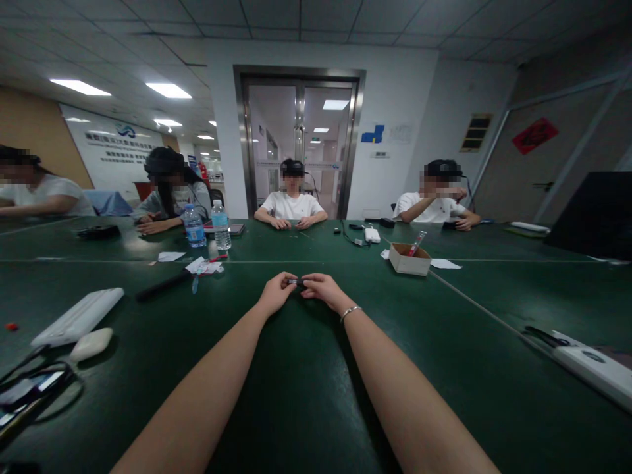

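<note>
Both my arms stretch forward over the dark green table (306,368). My left hand (276,293) and my right hand (323,291) meet near its middle. Between their fingertips is a small black and silver object (296,282), too small at this distance to name. The left fingers pinch its silver end, and those of the right hand close on the dark end. Part of it is hidden by the fingers. A silver bracelet (350,312) circles my right wrist.
Two water bottles (220,227) stand at the back left, near crumpled paper (203,266). An open cardboard box (409,262) sits right of my hands. A white case (81,316) and cables lie at left. Several people sit across the table.
</note>
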{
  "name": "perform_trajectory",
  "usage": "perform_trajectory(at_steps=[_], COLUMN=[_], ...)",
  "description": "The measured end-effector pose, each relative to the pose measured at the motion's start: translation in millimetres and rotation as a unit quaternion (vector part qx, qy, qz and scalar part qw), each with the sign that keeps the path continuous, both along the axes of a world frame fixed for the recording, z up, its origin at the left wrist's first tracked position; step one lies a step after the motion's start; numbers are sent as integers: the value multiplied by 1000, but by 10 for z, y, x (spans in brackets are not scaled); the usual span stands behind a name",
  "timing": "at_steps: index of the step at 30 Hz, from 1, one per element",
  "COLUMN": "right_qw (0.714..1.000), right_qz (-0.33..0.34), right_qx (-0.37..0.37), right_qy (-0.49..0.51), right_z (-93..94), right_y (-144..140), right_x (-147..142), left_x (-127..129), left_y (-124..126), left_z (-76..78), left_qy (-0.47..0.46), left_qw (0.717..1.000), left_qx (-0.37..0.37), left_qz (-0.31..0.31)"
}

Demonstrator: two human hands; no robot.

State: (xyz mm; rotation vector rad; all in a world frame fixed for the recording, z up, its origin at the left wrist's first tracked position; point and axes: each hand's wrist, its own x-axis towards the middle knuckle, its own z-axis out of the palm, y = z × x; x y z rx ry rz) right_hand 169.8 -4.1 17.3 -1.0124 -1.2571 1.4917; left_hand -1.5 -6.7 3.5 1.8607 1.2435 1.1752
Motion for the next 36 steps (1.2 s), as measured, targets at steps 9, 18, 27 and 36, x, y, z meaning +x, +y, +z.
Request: perform_trajectory(at_steps=[9,18,27,36], right_qw=[999,999,998,998], right_qz=[11,-8,2,2], right_qx=[27,22,23,18], right_qy=[22,44,55,60], right_z=[-23,-8,-6,-14], right_y=[10,-5,-13,-1], right_x=[32,35,44,39], left_x=[-17,-25,-20,-35], left_y=[85,202,79,81], left_z=[-27,-66,22,26], left_qy=[-19,-36,-71,-79], left_qw=[998,995,993,991], left_qx=[-58,-87,-95,-103], left_qz=[8,24,-5,-19])
